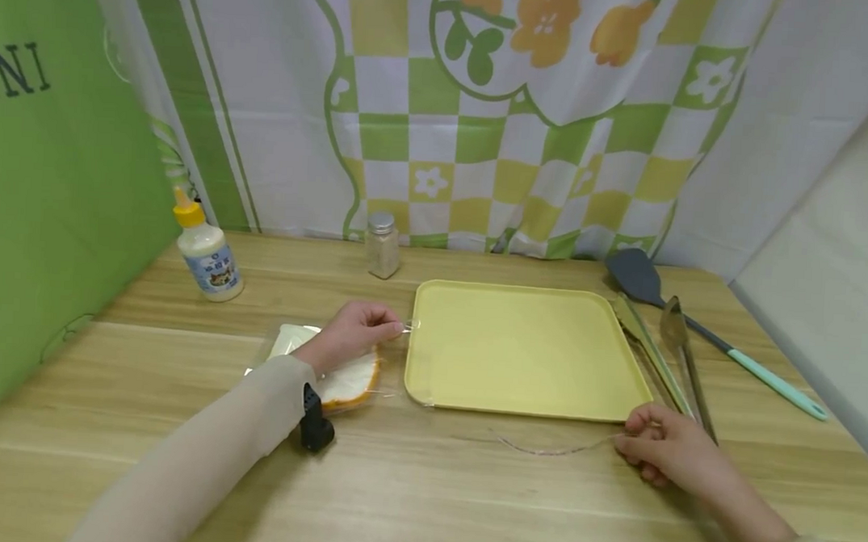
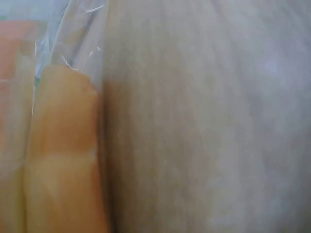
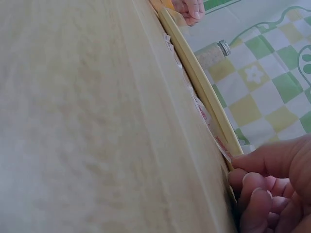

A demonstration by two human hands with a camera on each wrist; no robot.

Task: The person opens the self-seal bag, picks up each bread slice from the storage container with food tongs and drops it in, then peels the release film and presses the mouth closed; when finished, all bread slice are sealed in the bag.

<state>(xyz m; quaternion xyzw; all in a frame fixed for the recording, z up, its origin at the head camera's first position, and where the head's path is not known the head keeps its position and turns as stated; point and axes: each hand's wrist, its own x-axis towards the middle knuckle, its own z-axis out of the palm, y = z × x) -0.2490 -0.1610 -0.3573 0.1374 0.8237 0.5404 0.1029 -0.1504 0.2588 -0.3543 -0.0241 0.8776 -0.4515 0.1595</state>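
My left hand (image 1: pixel 358 332) pinches the clear edge of a plastic bag of sliced bread (image 1: pixel 355 378), right at the tray's left rim. The bread has a white face and an orange-brown crust (image 2: pixel 63 150), and part of it is hidden under my wrist. Between the thumb and fingers of my right hand (image 1: pixel 676 455) is the end of a thin clear plastic strip (image 1: pixel 542 452). Red print shows on the strip (image 3: pixel 204 114) in the right wrist view. It curves leftward along the near side of the yellow tray (image 1: pixel 525 352).
Right of the tray lie metal tongs (image 1: pixel 684 363) and a dark spatula (image 1: pixel 633 273) with a mint handle. A shaker jar (image 1: pixel 382 248) stands behind the tray. At the left is a squeeze bottle (image 1: pixel 212 261) with a yellow cap. A patterned curtain (image 1: pixel 440 142) hangs behind the table.
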